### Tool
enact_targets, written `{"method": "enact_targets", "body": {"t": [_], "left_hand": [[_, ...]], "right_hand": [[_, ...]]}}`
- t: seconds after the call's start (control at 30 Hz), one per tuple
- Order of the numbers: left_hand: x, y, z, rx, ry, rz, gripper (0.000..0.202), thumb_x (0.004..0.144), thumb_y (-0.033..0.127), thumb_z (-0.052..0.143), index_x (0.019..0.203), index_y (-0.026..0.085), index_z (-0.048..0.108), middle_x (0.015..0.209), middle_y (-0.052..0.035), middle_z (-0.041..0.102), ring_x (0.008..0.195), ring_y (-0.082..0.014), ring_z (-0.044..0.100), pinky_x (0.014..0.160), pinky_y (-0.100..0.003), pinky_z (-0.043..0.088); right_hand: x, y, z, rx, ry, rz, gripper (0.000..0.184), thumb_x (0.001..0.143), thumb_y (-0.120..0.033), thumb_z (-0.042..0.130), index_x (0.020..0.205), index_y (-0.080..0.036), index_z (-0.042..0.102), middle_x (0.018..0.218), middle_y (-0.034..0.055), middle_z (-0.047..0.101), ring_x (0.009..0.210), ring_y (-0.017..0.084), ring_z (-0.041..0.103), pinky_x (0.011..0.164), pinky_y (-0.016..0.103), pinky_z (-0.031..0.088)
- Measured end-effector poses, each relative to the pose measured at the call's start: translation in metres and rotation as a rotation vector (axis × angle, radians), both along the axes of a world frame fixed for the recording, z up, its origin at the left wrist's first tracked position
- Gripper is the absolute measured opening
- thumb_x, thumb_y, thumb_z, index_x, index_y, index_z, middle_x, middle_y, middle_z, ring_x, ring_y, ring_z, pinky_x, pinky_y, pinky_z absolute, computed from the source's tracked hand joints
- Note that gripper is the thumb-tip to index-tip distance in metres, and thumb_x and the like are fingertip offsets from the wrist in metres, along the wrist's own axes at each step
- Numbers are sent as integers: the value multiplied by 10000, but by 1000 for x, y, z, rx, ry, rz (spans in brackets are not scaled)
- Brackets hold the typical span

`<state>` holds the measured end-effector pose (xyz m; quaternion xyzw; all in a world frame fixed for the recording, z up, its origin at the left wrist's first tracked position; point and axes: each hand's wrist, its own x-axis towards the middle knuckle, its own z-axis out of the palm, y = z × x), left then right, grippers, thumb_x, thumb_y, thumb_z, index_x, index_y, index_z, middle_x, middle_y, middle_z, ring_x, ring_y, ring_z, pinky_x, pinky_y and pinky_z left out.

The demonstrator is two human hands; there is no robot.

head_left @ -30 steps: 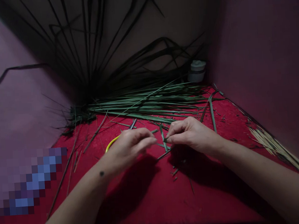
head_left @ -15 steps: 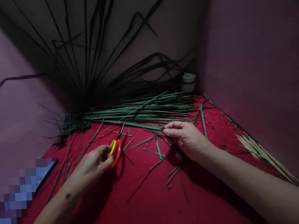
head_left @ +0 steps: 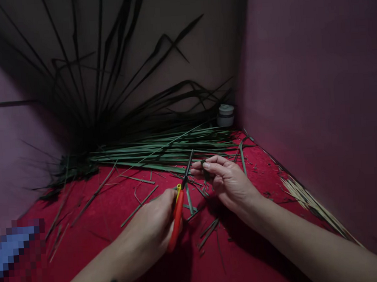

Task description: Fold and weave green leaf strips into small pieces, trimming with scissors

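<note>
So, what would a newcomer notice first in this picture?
The orange and yellow scissors in the left hand stand out at the centre, their blades pointing at a small leaf piece pinched by the right hand. Behind them, a pile of long green leaves lies across the back of the red cloth, with a white jar in the far corner.

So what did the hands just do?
The left hand went left, picked the scissors up off the red cloth and brought them to the right hand. The right hand still pinches its leaf strip; the leaf pile stayed put.
</note>
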<state>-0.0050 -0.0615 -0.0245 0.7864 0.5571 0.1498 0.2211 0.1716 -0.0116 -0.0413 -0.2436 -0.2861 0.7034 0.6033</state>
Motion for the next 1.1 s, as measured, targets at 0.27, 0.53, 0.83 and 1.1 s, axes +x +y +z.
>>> {"method": "enact_targets", "body": {"t": [0.27,0.53,0.83,1.1], "left_hand": [[6,0,-6,-23,361,-61,147,777,196,390,895,195,478,791,-62,614,664,-199,592,577,-280,385],[13,1,0,-43,449,-59,206,814,176,329,969,160,465,811,-114,645,686,-240,625,571,-306,415],[17,0,5,-78,516,-51,228,803,136,338,989,152,468,810,-121,665,708,-266,646,555,-299,417],[17,-1,5,-94,573,-60,270,808,123,309,1022,140,473,807,-120,670,690,-273,653,526,-306,415]], "right_hand": [[0,-2,2,-5,14,-1,110,642,-113,647,668,-168,557,719,16,684,708,148,656,796,315,464],[-2,-5,1,-23,9,33,114,636,-122,653,651,-163,548,755,44,697,733,174,664,779,321,465],[-4,-3,-4,-1,46,27,81,669,-92,622,661,-167,594,713,15,681,695,139,648,799,305,463],[-5,-5,-4,-26,66,26,90,680,-80,609,645,-162,601,705,12,676,698,129,642,822,299,447]]}}
